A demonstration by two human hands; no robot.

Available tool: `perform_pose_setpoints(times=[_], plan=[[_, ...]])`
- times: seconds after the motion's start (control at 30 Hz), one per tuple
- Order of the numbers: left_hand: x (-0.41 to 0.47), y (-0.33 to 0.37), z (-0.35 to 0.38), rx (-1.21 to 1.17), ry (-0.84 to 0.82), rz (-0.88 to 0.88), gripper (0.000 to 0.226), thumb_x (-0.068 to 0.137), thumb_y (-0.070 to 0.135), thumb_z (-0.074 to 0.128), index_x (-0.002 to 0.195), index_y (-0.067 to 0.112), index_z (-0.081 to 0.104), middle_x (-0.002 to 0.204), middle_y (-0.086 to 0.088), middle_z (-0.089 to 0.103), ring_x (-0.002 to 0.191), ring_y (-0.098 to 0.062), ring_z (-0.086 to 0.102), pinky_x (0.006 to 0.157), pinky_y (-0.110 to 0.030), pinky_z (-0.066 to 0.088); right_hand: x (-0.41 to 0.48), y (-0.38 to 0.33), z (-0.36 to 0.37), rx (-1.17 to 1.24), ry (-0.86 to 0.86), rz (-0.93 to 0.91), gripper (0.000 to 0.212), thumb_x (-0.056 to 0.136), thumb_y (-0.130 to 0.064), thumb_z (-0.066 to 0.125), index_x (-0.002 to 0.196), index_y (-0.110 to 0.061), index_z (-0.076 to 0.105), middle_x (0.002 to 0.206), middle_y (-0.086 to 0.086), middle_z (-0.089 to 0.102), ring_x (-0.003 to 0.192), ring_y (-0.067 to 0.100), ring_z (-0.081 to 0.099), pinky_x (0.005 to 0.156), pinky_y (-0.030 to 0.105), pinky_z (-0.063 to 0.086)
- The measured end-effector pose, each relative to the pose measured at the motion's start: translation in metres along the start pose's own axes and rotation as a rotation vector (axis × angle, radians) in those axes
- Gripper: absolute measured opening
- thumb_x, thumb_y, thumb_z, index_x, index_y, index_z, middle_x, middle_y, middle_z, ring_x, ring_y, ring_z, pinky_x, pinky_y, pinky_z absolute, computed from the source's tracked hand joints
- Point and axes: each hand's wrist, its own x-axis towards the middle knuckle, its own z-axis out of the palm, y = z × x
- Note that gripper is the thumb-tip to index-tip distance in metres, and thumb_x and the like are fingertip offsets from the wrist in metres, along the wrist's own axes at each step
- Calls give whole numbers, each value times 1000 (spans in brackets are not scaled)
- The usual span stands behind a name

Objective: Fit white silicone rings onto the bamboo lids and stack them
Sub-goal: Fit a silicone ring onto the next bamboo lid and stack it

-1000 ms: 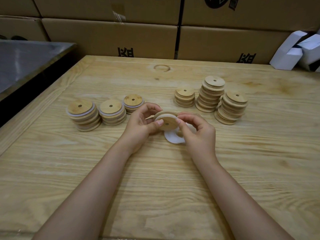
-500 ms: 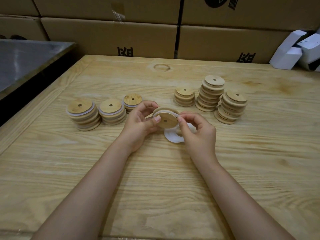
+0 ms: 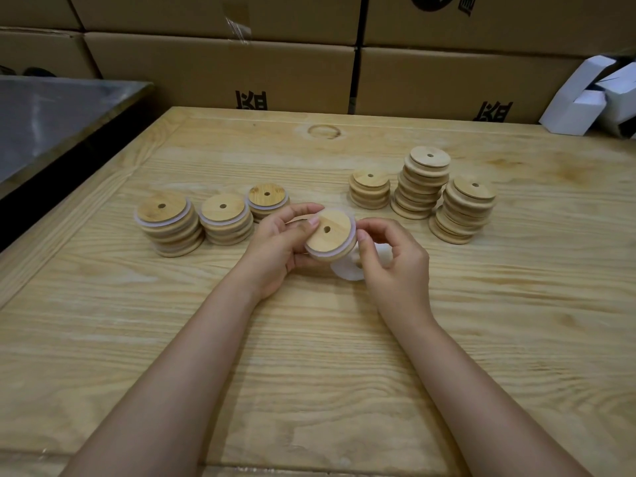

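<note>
- Lid point(image 3: 329, 235): a round bamboo disc, held just above the table point(image 3: 309, 356) at centre, its holed face tilted up toward the camera.
- Ring point(image 3: 351, 237): a white band that showed along the lid's lower right rim.
- Left hand point(image 3: 275, 249): fingers curled round the lid's left edge.
- Right hand point(image 3: 392, 266): thumb and forefinger pinched the right rim.

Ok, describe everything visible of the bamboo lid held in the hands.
The bamboo lid is a round, light wooden disc with a small hole at its centre. A white silicone ring shows around its lower and right rim. It is tilted, flat face toward the camera, held above the table. The left hand grips its left side; the right hand pinches its right edge.
</note>
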Motion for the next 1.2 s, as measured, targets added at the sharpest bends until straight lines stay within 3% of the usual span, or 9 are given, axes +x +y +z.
perform_pose_setpoints(times=[0.07,0.2,0.33,0.53,0.83,0.93,1.2], plan=[[0,1,0,0,11,-15,19,92,12,52,110,14,59,77,1,71,63,-13,69,49,-26,55,0,-1,0,-73,4,-114,12,85,-5,62,95,-8,68,88,-4,66,84,4,58,79,13,42],[-1,4,2,-16,33,-53,27,95,8,48,120,11,57,74,-2,71,50,-19,65,39,-22,49,-1,2,-1,-245,-13,-326,12,85,-6,63,96,-4,70,86,5,68,79,22,63,74,34,48],[-2,7,2,-49,-7,-100,27,95,4,45,116,11,58,99,-11,73,39,-19,57,34,-19,43,-1,5,-2,-349,-28,-412,7,86,-5,63,87,-3,70,83,6,68,75,26,62,72,37,46],[-4,7,0,-75,-16,-77,33,92,2,44,121,13,57,114,-4,69,38,-14,54,32,-17,39,-2,1,0,-371,-38,-470,12,88,-5,55,84,-1,66,82,7,66,73,26,59,71,36,44],[-5,8,-4,-21,-94,-35,36,92,1,44,121,19,56,104,-7,72,37,-6,50,28,-12,31,0,3,-2,-217,-86,-431,7,88,-2,60,87,1,67,82,8,64,75,23,59,72,33,47],[-4,9,-5,-56,-101,-25,35,91,4,45,121,18,56,101,-5,72,40,-6,54,29,-12,33,0,3,-1,-183,-109,-358,16,91,-8,56,99,0,67,89,7,65,82,21,60,78,28,47],[-6,7,2,-8,-39,74,28,95,4,43,115,17,58,105,-2,71,55,-9,59,34,-15,35,-2,7,0,-172,-188,-256,35,86,4,47,118,0,61,100,8,64,94,21,60,84,30,47]])
